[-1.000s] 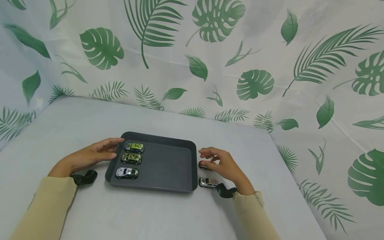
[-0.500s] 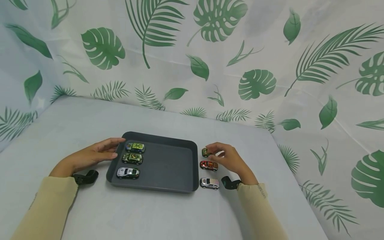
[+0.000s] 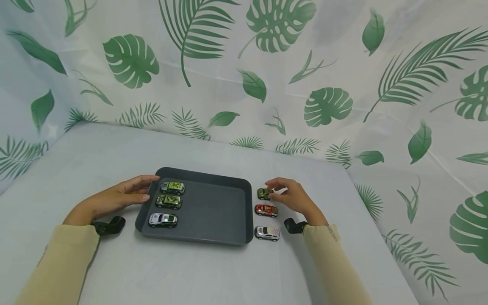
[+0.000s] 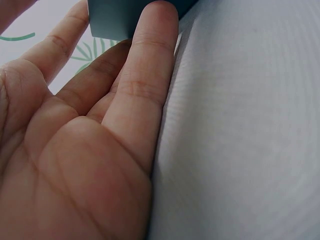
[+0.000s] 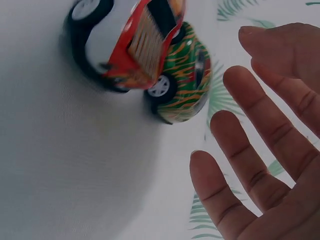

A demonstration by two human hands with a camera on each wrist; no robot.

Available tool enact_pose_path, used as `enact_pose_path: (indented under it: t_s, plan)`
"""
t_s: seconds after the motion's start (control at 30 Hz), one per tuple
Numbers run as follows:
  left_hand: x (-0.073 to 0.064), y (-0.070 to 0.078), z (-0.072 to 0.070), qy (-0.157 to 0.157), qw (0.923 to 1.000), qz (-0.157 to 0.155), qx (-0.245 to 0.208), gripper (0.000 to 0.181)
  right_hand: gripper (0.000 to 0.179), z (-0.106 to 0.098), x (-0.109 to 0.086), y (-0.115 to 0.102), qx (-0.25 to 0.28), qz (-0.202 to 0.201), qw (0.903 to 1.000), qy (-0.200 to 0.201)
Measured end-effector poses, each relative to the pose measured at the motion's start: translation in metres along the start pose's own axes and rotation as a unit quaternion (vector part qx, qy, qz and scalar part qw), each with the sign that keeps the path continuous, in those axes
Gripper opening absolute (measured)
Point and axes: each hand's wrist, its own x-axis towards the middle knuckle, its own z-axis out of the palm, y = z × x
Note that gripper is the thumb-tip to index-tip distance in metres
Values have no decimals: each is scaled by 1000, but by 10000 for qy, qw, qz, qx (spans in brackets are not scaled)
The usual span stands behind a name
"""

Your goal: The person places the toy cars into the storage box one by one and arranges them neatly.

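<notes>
"How is your right hand [image 3: 291, 197] held?"

"Loosely spread, thumb apart from the fingers, holding nothing. In the right wrist view my fingertips are clear of the green striped car [image 3: 263, 193]."

"Where does that car lie?"

"Just beside my fingertips, at nine o'clock, with twelve pointing straight away from me. The red car [image 3: 266, 210] is near, at eight from the hand, and the silver car [image 3: 267, 233] at seven."

"And your left hand [image 3: 114, 197]?"

"Fingers extended, tips touching the grey tray [image 3: 213, 207], which lies at three o'clock from it. Three other cars [image 3: 168, 201] stand inside, along the tray's nine o'clock side."
</notes>
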Motion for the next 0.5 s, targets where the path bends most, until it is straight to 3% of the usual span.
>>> enact_pose_path:
  t_s: [0.5]
  plan:
    - [0,0,0,55,9999,-93,67,72,35,8,12,10,-260,524,9977,-345]
